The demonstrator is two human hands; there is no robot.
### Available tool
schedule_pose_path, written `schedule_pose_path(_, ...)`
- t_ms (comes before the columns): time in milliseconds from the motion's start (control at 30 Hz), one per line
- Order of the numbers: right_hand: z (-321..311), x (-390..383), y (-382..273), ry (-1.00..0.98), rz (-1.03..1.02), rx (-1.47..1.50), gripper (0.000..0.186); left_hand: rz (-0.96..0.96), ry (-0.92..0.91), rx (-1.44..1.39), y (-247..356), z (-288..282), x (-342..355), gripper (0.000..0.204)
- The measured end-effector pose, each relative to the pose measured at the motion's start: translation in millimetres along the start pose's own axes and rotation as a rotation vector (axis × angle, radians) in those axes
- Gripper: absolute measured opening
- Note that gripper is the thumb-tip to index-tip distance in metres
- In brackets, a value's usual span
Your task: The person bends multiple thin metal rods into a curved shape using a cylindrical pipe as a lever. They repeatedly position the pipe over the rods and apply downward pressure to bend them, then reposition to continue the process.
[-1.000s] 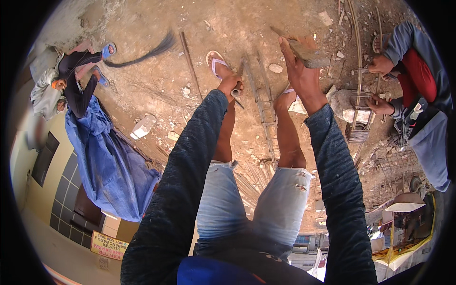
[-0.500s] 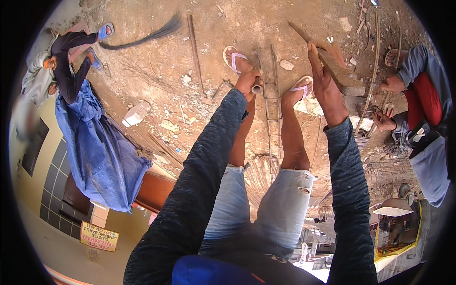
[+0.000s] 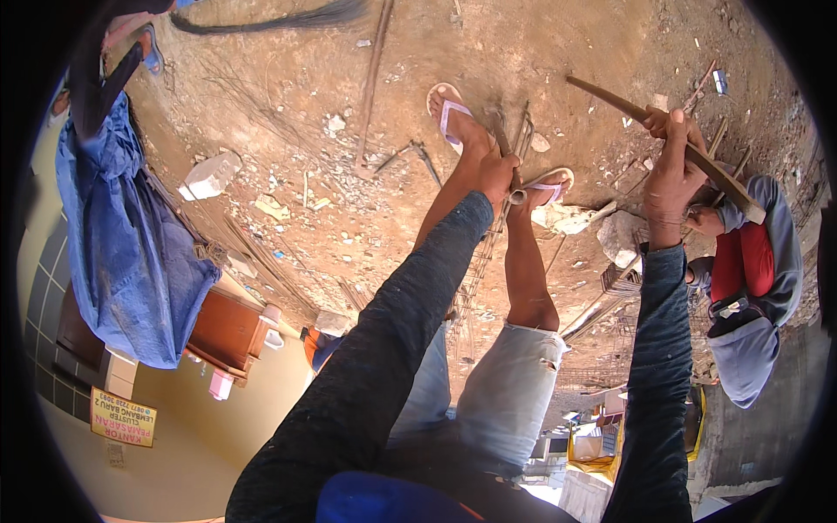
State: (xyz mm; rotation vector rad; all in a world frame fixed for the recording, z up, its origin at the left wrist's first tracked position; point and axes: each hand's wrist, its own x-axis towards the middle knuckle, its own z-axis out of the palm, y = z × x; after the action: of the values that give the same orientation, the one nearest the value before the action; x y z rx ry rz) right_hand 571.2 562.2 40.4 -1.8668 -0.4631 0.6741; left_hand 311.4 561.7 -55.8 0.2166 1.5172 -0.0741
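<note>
My left hand [image 3: 495, 177] is closed around a short metal pipe [image 3: 518, 197], its hollow end towards me, above the ground between my feet. Under that hand a narrow rebar cage [image 3: 476, 277] runs between my legs. My right hand [image 3: 673, 179] grips a long wooden board [image 3: 623, 105], thumb raised along it. The board slants from the upper middle down to the right, clear of the ground, one end in front of the crouching person. Where the pipe's far end meets the rebar is hard to make out.
A co-worker in red and grey [image 3: 750, 253] crouches at the right, near the board's end. Rubble, a pale block [image 3: 209, 176], a stone [image 3: 621, 237] and a long rod [image 3: 375, 83] lie on the dirt. A blue tarp [image 3: 131, 253] hangs at the left; another person's leg shows beyond it.
My right hand has moved right and a little down, turning the board so its narrow edge shows. My left hand has shifted right and down with the pipe. The view has swung too.
</note>
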Motion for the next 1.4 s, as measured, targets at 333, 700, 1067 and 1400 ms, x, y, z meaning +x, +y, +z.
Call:
schedule_pose_path(333,75,107,-19,0.001,0.142,0.331,0.027,-0.001,0.063,-0.122,-19,13,11,0.033)
schedule_pose_path(700,129,212,86,-0.029,0.385,0.332,0.020,-0.229,0.029,-0.402,-26,3,15,0.014)
schedule_pose_path(1067,151,277,170,-0.010,0.289,0.199,0.027,-0.227,0.068,-0.092,16,9,-18,0.025)
schedule_pose_path(1400,104,290,154,-0.028,0.385,0.289,0.026,-0.309,0.088,0.052,-13,-18,-19,0.031)
